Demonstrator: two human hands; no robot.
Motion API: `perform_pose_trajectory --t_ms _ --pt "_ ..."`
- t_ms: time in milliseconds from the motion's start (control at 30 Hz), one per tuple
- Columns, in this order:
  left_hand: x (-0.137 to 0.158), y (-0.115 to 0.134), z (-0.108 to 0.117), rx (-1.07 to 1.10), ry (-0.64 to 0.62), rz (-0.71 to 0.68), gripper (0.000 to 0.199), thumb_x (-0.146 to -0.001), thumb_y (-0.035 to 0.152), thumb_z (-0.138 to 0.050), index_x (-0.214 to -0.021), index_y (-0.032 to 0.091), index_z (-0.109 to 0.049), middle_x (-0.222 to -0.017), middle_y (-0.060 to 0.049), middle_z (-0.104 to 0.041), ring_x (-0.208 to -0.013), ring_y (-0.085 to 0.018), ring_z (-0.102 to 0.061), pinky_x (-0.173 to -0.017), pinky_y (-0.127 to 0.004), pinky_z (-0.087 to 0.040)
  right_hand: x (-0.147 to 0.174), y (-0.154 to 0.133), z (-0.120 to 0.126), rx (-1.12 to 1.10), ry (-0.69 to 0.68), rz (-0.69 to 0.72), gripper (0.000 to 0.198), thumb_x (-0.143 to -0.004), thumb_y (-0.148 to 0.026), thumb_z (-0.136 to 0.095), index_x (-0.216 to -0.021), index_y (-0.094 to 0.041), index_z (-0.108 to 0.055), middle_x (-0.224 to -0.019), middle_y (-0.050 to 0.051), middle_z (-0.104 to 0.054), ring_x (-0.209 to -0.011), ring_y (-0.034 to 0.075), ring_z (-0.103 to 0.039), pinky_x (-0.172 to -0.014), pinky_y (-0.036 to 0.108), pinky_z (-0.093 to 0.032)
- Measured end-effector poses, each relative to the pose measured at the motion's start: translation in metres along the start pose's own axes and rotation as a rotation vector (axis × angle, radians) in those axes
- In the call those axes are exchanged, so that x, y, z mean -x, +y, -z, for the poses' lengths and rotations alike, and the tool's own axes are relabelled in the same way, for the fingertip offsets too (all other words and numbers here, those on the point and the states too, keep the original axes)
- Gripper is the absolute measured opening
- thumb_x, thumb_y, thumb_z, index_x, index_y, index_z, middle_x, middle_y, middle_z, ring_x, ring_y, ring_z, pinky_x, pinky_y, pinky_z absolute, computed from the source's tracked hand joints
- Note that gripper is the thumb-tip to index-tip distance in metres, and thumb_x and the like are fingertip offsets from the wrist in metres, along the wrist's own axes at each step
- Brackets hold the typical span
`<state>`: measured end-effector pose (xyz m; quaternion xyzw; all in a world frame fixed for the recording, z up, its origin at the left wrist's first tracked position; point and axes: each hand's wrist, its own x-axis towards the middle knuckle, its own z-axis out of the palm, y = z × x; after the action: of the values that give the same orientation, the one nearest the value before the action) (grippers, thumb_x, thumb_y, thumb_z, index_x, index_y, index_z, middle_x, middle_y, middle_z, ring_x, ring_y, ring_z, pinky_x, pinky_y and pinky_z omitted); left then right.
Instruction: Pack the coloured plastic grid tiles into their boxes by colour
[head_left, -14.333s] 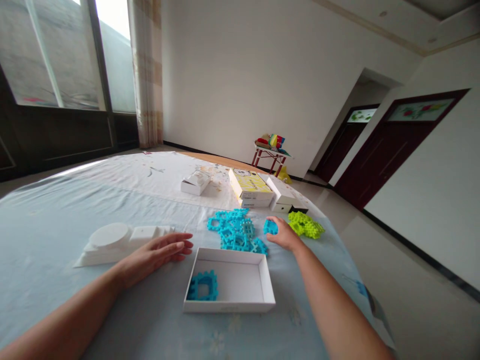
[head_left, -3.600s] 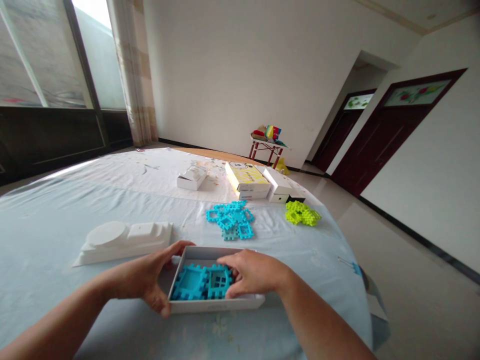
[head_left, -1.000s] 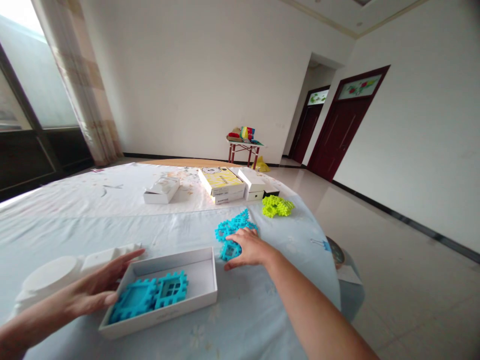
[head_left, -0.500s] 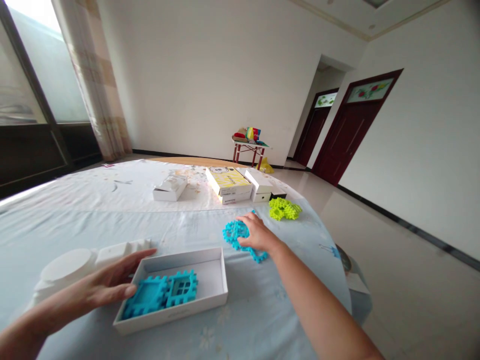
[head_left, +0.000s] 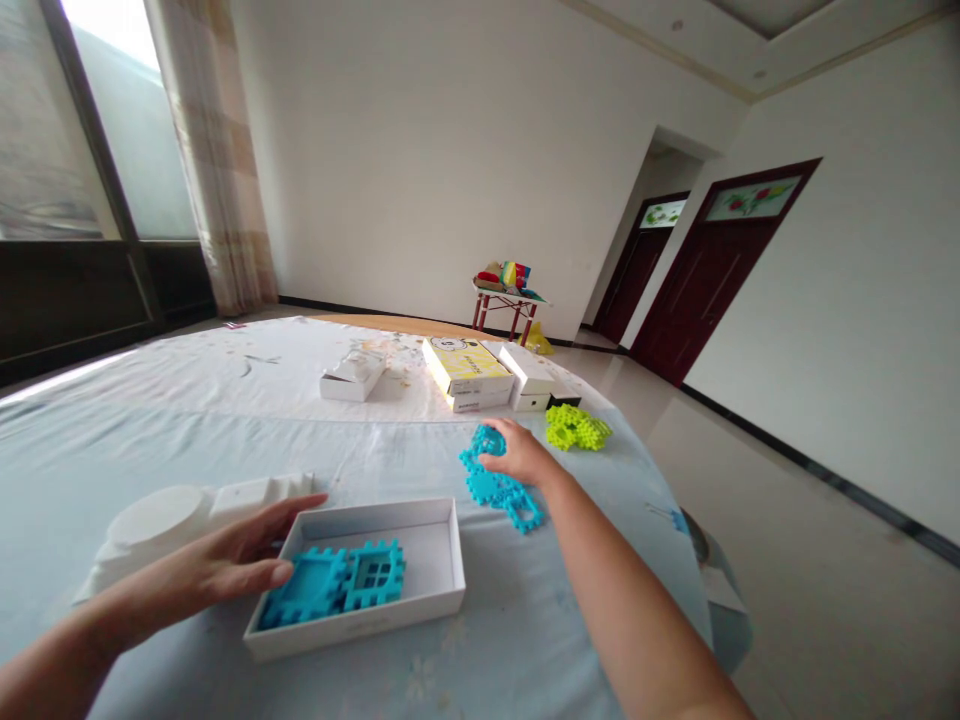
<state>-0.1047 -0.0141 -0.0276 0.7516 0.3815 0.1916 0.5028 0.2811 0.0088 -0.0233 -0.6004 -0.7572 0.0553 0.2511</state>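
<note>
An open white cardboard box [head_left: 360, 622] lies in front of me, holding blue interlocking plastic building pieces [head_left: 311, 585], one with a window grid. My left hand [head_left: 244, 560] grips the box's left end, its thumb over the rim and its forefinger stretched along the far corner. To the right of the box is a loose pile of blue building pieces [head_left: 491, 487] on the cloth. At the far end of this pile, my right hand [head_left: 519, 452] has thumb and fingers closed around a blue piece, partly hidden by the hand.
A white molded tray [head_left: 161, 515] lies beyond my left hand. Green building pieces [head_left: 577, 428] sit at the right. Farther back are a yellow-and-white box [head_left: 469, 368], white boxes [head_left: 525, 375] and a small white box with wrapping [head_left: 352, 380]. The table's rounded edge runs along the right.
My right hand has shifted slightly away from me over the blue pile, uncovering more of the pieces. The left hand stays at the box. The whole view has shifted a little.
</note>
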Motion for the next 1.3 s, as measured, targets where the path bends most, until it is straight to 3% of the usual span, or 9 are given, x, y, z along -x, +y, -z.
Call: perform_pose_trajectory --t_ms 100,233,500,700,867,1000,1167,1300 --pt "-0.001 -0.004 0.004 0.062 -0.074 0.055 0.073 -0.073 0.053 -0.057 -0.136 0.023 -0.036 -0.139 -0.001 -0.042 -0.127 -0.033 -0.035 -0.102 -0.041 -0.033 0.011 0.022 0.021 -0.055 0.145 -0.142 0.057 -0.069 -0.035 -0.062 -0.121 -0.016 -0.049 -0.118 0.012 -0.056 -0.109 0.024 -0.052 -0.094 0.037 -0.039" --pt "-0.002 -0.009 0.009 0.049 -0.079 0.042 0.065 -0.078 0.047 -0.055 -0.135 0.026 -0.036 -0.141 0.002 -0.037 -0.129 -0.031 -0.031 -0.104 -0.042 -0.030 0.025 0.044 0.027 -0.092 0.127 -0.252 0.054 -0.069 -0.036 -0.062 -0.118 -0.014 -0.052 -0.116 0.012 -0.059 -0.107 0.025 -0.055 -0.092 0.039 -0.041" --pt "-0.003 -0.012 0.009 0.025 -0.087 0.046 0.067 -0.077 0.050 -0.054 -0.136 0.026 -0.035 -0.142 0.002 -0.036 -0.129 -0.030 -0.031 -0.104 -0.040 -0.030 0.015 0.038 0.013 -0.030 0.140 -0.208 0.059 -0.069 -0.038 -0.062 -0.122 -0.014 -0.049 -0.120 0.013 -0.055 -0.111 0.025 -0.052 -0.095 0.038 -0.039" --pt "-0.004 -0.012 0.011 -0.048 -0.079 0.081 0.083 -0.070 0.062 -0.053 -0.138 0.021 -0.030 -0.143 0.000 -0.033 -0.131 -0.030 -0.026 -0.105 -0.039 -0.029 -0.015 0.040 0.003 0.017 -0.154 -0.143 0.060 -0.061 -0.030 -0.068 -0.118 -0.017 -0.055 -0.119 0.011 -0.057 -0.109 0.026 -0.053 -0.092 0.034 -0.041" --pt "-0.003 -0.011 0.006 0.055 -0.085 0.083 0.082 -0.067 0.059 -0.059 -0.137 0.024 -0.033 -0.140 -0.002 -0.039 -0.128 -0.031 -0.033 -0.104 -0.040 -0.030 -0.026 0.044 -0.004 0.014 -0.229 -0.125 0.054 -0.054 -0.028 -0.072 -0.107 -0.021 -0.062 -0.107 0.006 -0.064 -0.099 0.025 -0.059 -0.085 0.033 -0.046" --pt "-0.001 -0.006 0.001 0.200 -0.037 0.041 0.075 -0.067 0.054 -0.063 -0.133 0.025 -0.041 -0.130 -0.001 -0.053 -0.123 -0.032 -0.041 -0.099 -0.040 -0.036 -0.025 0.044 -0.006 0.029 -0.222 -0.138 0.053 -0.053 -0.026 -0.074 -0.105 -0.022 -0.062 -0.106 0.006 -0.065 -0.098 0.026 -0.059 -0.084 0.034 -0.046" --pt "0.001 0.002 0.002 0.111 -0.081 0.039 0.073 -0.071 0.047 -0.062 -0.135 0.024 -0.037 -0.135 -0.004 -0.049 -0.125 -0.032 -0.038 -0.101 -0.040 -0.034 -0.016 0.029 0.000 0.049 -0.153 -0.155 0.055 -0.059 -0.029 -0.071 -0.111 -0.019 -0.058 -0.109 0.010 -0.063 -0.101 0.029 -0.057 -0.087 0.039 -0.043" --pt "0.002 0.002 0.002 0.123 -0.125 0.033 0.077 -0.073 0.047 -0.061 -0.138 0.021 -0.030 -0.136 -0.006 -0.047 -0.126 -0.029 -0.038 -0.102 -0.039 -0.032 0.003 -0.019 0.021 -0.130 -0.042 -0.012 0.060 -0.064 -0.038 -0.069 -0.119 -0.020 -0.051 -0.114 0.007 -0.059 -0.104 0.023 -0.055 -0.090 0.035 -0.042"
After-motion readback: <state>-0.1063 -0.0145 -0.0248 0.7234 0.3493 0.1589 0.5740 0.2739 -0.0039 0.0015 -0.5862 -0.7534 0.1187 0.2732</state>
